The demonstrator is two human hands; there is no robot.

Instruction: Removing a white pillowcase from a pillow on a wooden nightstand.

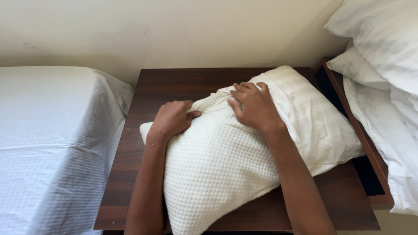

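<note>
We have the pillow [217, 161] lying across the dark wooden nightstand [183, 82], directly under both our hands, its waffle-textured bare end toward us and the far end tucked inside a white striped pillowcase [313, 126]. Our left hand [173, 118] is curled into a fist, pinching a bunched fold of fabric at the pillow's near-left corner, apparently to keep it from slipping. Our right hand [254, 105] lies with fingers bent and slightly spread, pressing down where the pillowcase's open edge meets the pillow (whether it actually grips the hem we cannot tell). The nightstand seems to serve as a firm surface to push against. Left of our left hand lies a bed with a white sheet [52, 139]; right of our right hand, stacked white pillows [383, 39] rest on another bed.
</note>
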